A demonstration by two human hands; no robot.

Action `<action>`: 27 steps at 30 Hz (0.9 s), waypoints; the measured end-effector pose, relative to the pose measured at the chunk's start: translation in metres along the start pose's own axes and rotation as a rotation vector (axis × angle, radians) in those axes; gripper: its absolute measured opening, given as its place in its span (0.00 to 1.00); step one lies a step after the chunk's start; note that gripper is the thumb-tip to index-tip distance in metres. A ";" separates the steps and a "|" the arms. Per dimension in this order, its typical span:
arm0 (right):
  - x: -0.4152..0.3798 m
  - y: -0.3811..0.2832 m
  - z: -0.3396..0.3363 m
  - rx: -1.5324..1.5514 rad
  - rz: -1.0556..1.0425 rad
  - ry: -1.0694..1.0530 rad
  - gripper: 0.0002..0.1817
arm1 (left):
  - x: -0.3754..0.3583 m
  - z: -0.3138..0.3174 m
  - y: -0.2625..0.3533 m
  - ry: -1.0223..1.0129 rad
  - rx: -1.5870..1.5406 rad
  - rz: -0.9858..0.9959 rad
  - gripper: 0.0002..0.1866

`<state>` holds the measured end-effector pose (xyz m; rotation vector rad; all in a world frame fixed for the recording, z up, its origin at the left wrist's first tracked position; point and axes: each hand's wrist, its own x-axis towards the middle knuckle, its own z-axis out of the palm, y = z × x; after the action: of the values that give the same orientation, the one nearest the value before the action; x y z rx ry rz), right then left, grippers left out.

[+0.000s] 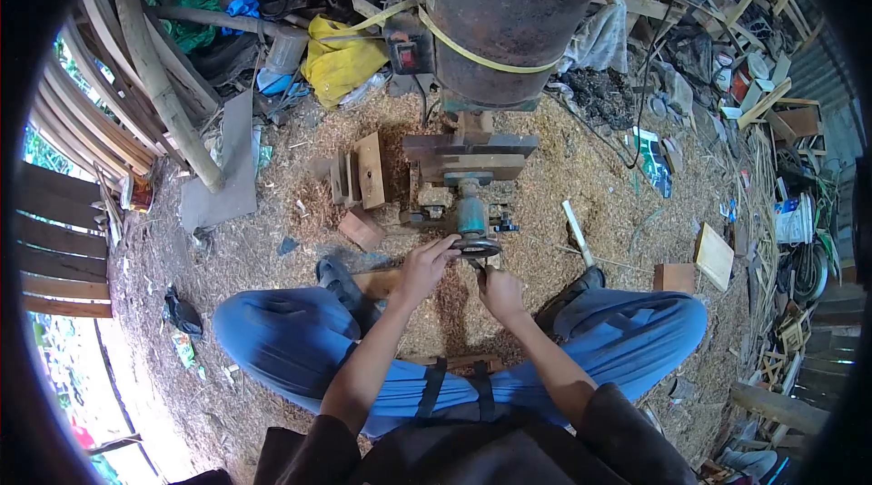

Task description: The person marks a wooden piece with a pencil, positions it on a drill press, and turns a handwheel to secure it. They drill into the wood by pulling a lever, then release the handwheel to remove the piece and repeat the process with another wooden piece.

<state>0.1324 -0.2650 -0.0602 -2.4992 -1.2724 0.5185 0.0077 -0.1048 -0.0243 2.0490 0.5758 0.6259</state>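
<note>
Fingers (448, 246) on round dark handwheel (478, 247), green cylinder (470, 215), curled shavings (574, 151)

And we're looking through a single head-worn view, wide and round-edged, pitched steeply down and forward: sleeves (627, 430) nearest, legs (282, 326) spread below, left hand (427, 269) and right hand (502, 294) mid-frame, drum (518, 8) farther off.

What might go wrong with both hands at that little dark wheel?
Maybe three things. If the wheel turns suddenly, it might pinch the left hand, whose fingers touch it. The right hand is close by, so the two could bump. And the pale stick by the right shoe might trip the person when standing up.
</note>
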 end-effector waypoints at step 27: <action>0.021 0.048 -0.045 0.250 -0.066 0.288 0.35 | 0.018 0.004 0.003 -0.145 -0.016 -0.215 0.18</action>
<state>0.1977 -0.2795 -0.0431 -2.2207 -1.1018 0.2691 0.0246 -0.0980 -0.0201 1.9652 0.6906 0.3513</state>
